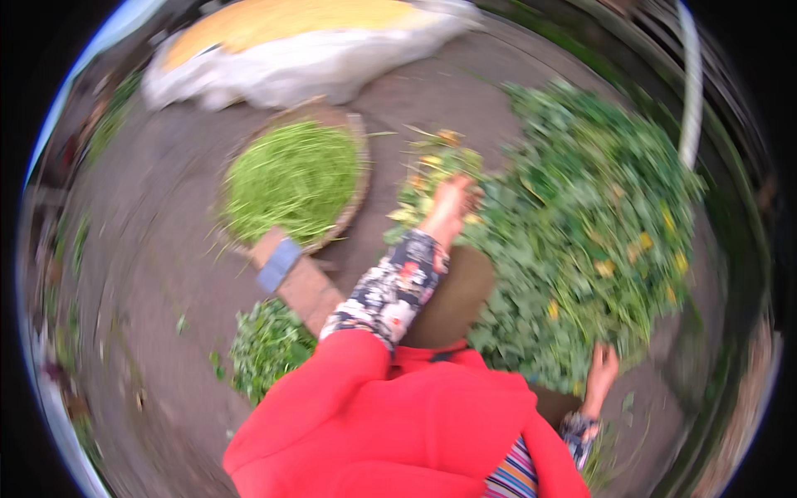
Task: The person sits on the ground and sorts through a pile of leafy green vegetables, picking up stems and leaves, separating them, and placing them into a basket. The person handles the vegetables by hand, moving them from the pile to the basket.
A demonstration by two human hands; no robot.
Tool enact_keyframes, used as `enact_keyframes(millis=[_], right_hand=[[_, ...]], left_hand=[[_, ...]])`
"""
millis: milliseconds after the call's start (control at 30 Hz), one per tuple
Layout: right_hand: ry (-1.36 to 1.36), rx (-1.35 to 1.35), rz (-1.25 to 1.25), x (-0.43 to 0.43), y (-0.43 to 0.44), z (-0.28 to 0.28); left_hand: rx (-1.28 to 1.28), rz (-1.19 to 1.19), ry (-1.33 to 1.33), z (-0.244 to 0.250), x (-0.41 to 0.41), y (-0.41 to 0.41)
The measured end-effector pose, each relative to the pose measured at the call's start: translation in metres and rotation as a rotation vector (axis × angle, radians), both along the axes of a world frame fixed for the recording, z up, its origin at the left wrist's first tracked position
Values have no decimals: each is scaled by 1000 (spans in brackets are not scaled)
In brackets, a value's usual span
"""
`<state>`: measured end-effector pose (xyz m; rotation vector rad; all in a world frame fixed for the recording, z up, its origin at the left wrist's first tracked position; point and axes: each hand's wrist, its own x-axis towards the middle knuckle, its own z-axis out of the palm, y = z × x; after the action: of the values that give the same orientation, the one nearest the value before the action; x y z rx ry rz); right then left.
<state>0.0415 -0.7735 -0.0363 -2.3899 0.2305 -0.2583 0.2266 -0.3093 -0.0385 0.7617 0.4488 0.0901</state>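
Note:
A large heap of leafy green vines (579,211), flecked with yellow leaves, lies on the ground in front of me to the right. My left hand (456,202) reaches to the heap's left edge, beside a smaller bunch of yellowing leaves (429,168). Motion blur hides whether its fingers grip any of them. At the near right edge of the heap is my right hand (604,373), fingers up against the greens; its grip is unclear. Thin green stems (296,177) fill a round woven basket (360,155) left of my left hand.
A reddish-brown plank with a blue band (311,289) runs from under my left arm to the basket. Beside it lies a small pile of green leaves (268,348). Beyond the basket, white sheeting (299,71) holds yellow material (299,22). A pale pole (690,87) stands at right.

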Motion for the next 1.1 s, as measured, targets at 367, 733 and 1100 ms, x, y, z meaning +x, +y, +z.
enact_keyframes(millis=[367,733,1100], right_hand=[[-6,9,-432,-78,-134,-37],[578,-182,239,91,-76,-145],[610,-275,369,206,22,-296]], left_hand=[[33,-570,-117,5,38,-173],[244,-653,8,-12,54,-222],[269,-798,49,4,40,-210]])
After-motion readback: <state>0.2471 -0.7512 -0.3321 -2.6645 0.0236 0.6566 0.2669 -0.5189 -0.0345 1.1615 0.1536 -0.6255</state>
